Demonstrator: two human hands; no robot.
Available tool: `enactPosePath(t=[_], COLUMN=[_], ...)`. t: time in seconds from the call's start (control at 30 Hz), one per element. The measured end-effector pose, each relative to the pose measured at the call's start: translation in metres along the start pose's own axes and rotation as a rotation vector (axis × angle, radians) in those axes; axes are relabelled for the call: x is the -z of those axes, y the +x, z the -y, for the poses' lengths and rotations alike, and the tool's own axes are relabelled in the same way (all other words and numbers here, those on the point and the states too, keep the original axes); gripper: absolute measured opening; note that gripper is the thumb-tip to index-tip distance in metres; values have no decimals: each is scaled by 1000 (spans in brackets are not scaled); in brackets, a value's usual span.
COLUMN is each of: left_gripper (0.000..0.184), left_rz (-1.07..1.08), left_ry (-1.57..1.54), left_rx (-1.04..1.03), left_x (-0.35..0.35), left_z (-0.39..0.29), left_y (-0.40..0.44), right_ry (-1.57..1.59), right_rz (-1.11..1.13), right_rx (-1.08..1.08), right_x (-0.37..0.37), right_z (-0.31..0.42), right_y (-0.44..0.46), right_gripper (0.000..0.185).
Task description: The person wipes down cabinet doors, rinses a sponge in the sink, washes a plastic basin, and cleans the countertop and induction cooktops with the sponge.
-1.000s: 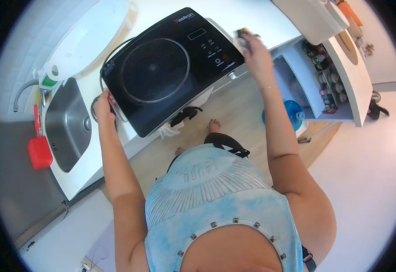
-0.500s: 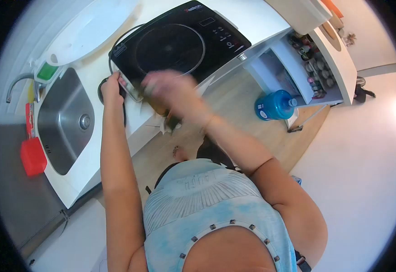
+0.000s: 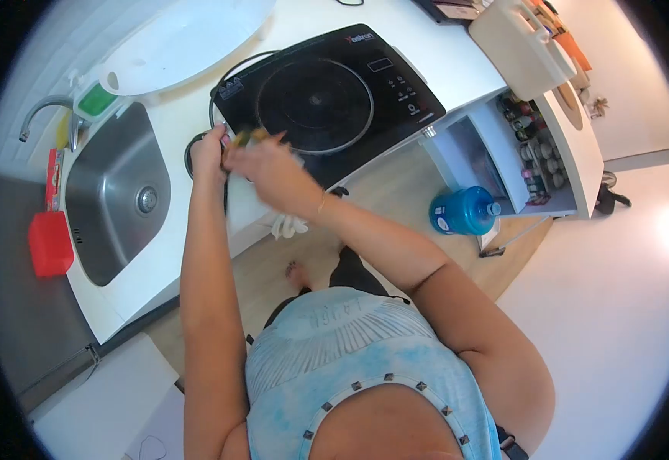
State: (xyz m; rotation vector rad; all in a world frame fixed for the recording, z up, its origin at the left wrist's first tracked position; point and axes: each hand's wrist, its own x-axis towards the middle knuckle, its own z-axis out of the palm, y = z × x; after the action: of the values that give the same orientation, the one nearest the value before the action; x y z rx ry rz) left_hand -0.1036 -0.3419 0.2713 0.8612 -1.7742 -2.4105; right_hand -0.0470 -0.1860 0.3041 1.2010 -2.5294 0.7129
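Induction cooktop was positioned over countertop, upper centre of frame. Left edge was grasped by curled fingers of left hand, apparently for steadying. Small blurred item was clasped by right hand beside that edge; exact finger placement was indiscernible.

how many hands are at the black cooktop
2. The left hand is at the side edge of the cooktop; the right hand, blurred, is just beside the left. No other hand shows.
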Motion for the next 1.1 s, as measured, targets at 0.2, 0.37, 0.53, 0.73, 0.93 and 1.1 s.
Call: enactPosePath(t=[0.2,0.37,0.53,0.73,0.93,1.1], left_gripper=[14,15,14,13,19,15], left_rz=[-5,-32,1,21,77,101], left_ry=[-71,-74,-116,-148,-163,-246], left_rx=[13,19,21,16,37,46], left_x=[-3,-3,0,4,6,6], left_z=[1,0,0,4,1,4], left_y=[-3,-5,-6,1,4,16], right_ry=[32,-312,-353,31,44,55], right_rz=[-504,-312,-153,-64,138,164], right_rx=[-541,-765,-434,-53,53,214], right_x=[112,92,47,-2,-5,30], right_z=[-119,-263,-287,-138,-78,-19], right_y=[41,36,78,97,94,-13], right_gripper=[34,28,26,34,35,36])
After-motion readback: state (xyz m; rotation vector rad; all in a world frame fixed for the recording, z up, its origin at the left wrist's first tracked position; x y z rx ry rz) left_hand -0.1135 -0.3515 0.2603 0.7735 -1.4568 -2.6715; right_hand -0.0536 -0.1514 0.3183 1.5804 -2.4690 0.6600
